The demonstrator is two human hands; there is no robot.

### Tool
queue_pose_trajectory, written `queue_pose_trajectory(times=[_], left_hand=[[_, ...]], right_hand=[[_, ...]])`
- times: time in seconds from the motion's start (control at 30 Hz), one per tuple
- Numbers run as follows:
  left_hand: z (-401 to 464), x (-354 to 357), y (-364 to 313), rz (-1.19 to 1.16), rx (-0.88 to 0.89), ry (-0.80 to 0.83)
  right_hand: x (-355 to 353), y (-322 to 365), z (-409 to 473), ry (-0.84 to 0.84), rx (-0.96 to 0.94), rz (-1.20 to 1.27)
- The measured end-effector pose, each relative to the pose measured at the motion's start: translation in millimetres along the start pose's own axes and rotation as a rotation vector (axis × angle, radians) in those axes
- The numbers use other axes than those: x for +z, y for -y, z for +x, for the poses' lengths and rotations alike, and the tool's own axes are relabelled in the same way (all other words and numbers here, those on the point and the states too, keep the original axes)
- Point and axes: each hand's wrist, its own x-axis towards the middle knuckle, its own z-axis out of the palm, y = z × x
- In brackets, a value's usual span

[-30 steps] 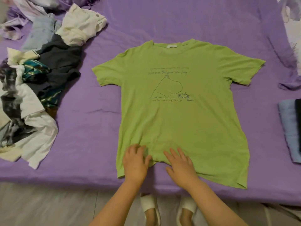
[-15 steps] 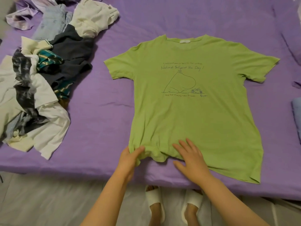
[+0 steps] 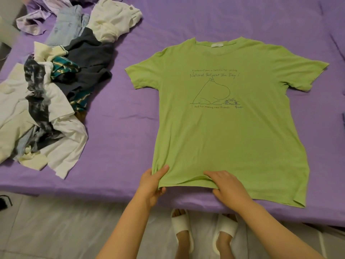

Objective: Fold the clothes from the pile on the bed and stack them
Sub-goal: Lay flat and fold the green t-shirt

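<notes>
Two hands are working the near hem of a green T-shirt point(image 3: 229, 131) that is lying face up and spread flat on the purple bed point(image 3: 121, 128). My left hand point(image 3: 152, 186) is pinching the hem's left corner, thumb on top of the fabric and fingers curled underneath, so this grip is clamped on the shirt. My right hand point(image 3: 228, 186) is lying on the hem just to the right of that grip, fingers fairly straight and pressing the cloth down; a small fold of hem is bunching up between the two hands.

Away from my grip the shirt is stretching toward its collar at the far end, with a sleeve reaching out to each side. Its printed line drawing and handwritten lettering are sitting in the chest area, well beyond my fingers. The hem's right corner is lying farther right of my right hand, close to the bed's near edge.

Up and to the left of my left grip, well apart from the shirt, the pile of unfolded clothes point(image 3: 52, 94) is sprawling across the bed: white, cream, dark and pale blue pieces tangled together.

Below my hands, on the tiled floor point(image 3: 56, 230), my feet are standing in white slippers point(image 3: 182, 225).
</notes>
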Motion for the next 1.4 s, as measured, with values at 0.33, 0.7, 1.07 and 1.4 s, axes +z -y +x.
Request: queue_pose_trajectory(times=[0.33, 0.7, 1.07, 1.4], left_hand=[[7, 15, 23, 1.029, 0.724, -0.404], [20, 114, 56, 1.747, 0.663, 0.230], [8, 114, 66, 1.787, 0.589, 0.200], [-8, 170, 78, 1.752, 0.540, 0.210]], right_hand=[[7, -17, -3, 0.047, 0.050, 0.155], [6, -68, -32, -0.004, 0.187, 0.169], [-9, -120, -82, 0.117, 0.422, -0.096], [-39, -166, -87, 0.157, 0.355, -0.173]])
